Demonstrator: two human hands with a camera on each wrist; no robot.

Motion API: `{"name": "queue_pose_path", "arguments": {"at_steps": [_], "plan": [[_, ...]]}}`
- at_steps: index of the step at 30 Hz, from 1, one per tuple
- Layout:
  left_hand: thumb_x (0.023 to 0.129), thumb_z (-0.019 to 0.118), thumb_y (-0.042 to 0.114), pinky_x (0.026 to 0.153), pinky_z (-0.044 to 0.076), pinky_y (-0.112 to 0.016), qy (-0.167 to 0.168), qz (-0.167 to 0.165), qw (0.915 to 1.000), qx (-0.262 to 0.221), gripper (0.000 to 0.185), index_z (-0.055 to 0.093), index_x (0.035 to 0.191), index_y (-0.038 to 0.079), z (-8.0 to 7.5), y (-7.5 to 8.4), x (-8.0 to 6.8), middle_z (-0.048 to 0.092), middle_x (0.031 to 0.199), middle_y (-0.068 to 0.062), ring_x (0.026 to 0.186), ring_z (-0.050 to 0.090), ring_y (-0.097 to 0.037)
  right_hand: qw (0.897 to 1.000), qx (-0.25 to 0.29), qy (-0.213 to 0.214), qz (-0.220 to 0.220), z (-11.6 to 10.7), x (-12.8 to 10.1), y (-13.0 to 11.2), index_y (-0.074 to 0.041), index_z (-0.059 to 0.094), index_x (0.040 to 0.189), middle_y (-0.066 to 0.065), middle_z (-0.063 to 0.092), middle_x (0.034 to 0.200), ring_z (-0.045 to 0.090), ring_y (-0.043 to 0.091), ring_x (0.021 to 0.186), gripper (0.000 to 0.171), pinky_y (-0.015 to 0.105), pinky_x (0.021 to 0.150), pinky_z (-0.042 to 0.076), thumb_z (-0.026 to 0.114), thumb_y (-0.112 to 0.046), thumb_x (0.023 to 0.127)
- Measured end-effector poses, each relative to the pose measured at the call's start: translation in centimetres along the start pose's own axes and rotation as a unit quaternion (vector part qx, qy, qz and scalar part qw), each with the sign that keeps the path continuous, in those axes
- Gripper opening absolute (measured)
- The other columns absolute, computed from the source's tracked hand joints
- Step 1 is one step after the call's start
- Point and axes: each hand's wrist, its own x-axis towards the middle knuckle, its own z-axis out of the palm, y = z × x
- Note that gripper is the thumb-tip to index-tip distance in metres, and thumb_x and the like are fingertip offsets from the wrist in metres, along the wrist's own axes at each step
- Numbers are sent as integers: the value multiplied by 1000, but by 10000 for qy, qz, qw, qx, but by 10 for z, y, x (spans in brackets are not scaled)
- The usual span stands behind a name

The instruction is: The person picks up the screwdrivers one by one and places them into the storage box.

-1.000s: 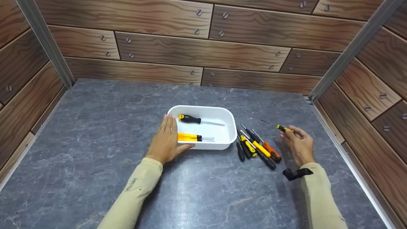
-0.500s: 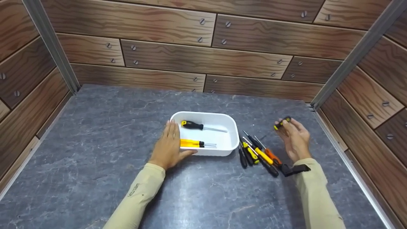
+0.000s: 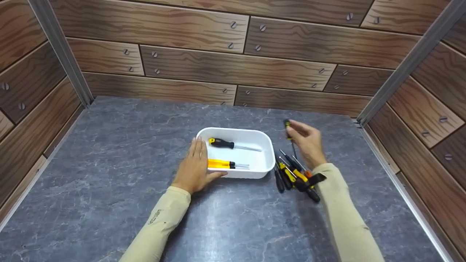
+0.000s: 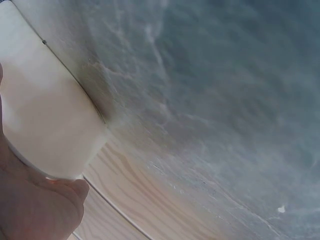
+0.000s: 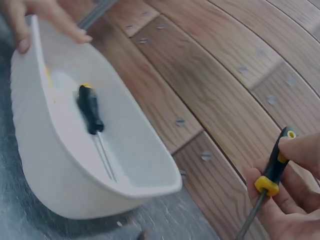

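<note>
Right hand (image 3: pixel 307 142) pinches screwdriver (image 3: pixel 288 130); sleeve print (image 3: pixel 153 217) unreadable.

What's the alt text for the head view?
A right hand holds a small screwdriver upright beside a white tray with two screwdrivers in it. The left hand rests against the tray's left end; more screwdrivers lie on the grey table.

Head view: high, facing forward and down over the whole worktop (image 3: pixel 109 153), both hands and the plank walls. Left wrist view: very close, low beside the left hand (image 4: pixel 35 210), against the tub (image 4: pixel 45 115) wall. Right wrist view: close, behind the right hand (image 5: pixel 290 200), facing the tub. All three share the tub.
</note>
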Motion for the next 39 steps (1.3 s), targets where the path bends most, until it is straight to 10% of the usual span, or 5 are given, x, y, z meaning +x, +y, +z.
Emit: {"name": "queue_pose_path", "arguments": {"at_steps": [8,16,39], "plan": [[87,53,77,122,20,-50,-75,-26,10000,-35,117,25,152,-16,1,1,0,21,159,-35,149,18,-47,9883,-998,-889,-737,55,4,4,16,68,116,31,70,109,72,19,85,31,21,77,58,67,17,85],[88,54,76,123,20,-49,-116,-51,9999,-2,116,25,152,-17,1,0,-1,22,159,-35,149,19,-47,9330,-2709,-1868,-1456,101,3,14,6,77,100,19,76,97,73,30,86,17,34,80,61,79,4,83],[89,53,76,121,24,-51,63,49,9998,161,114,29,150,-17,0,-2,2,27,156,-37,147,24,-48,8490,-3606,-3507,-1619,153,-12,57,2,79,87,9,76,82,63,10,71,12,27,69,54,72,10,80]]}}
